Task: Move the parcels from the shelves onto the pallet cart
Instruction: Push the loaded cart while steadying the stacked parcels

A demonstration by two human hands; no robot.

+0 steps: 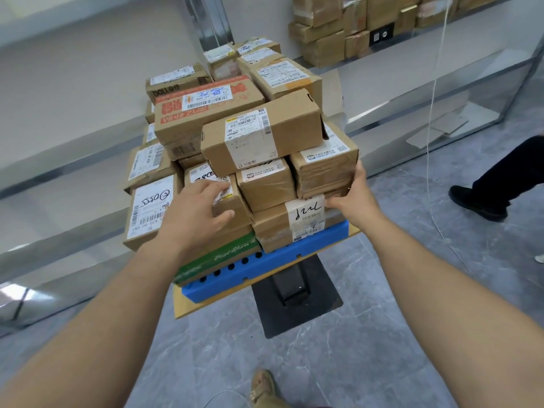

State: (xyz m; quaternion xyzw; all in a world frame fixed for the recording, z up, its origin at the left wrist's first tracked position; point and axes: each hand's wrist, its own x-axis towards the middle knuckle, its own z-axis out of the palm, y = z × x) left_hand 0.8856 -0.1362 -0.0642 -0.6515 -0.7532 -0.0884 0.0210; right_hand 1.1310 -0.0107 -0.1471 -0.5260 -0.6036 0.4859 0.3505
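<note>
Several taped cardboard parcels (259, 136) are stacked on a pallet cart (265, 266) with a blue plastic deck, in the middle of the head view. My left hand (197, 207) rests with relaxed fingers on top of a labelled parcel (232, 207) at the stack's near left. My right hand (351, 195) touches the near right side of the stack, thumb up against a tape-wrapped box (323, 169) and fingers at a lower box with a handwritten label (306, 216). More parcels (332, 28) sit on a shelf at the back right.
Long grey shelves (73, 160) run along the left and the back right. A black base plate (297, 295) lies on the grey floor under the cart. Another person's dark leg and shoe (485, 195) stand at the right. A thin white cord (432, 113) hangs there. My shoe (265, 387) shows below.
</note>
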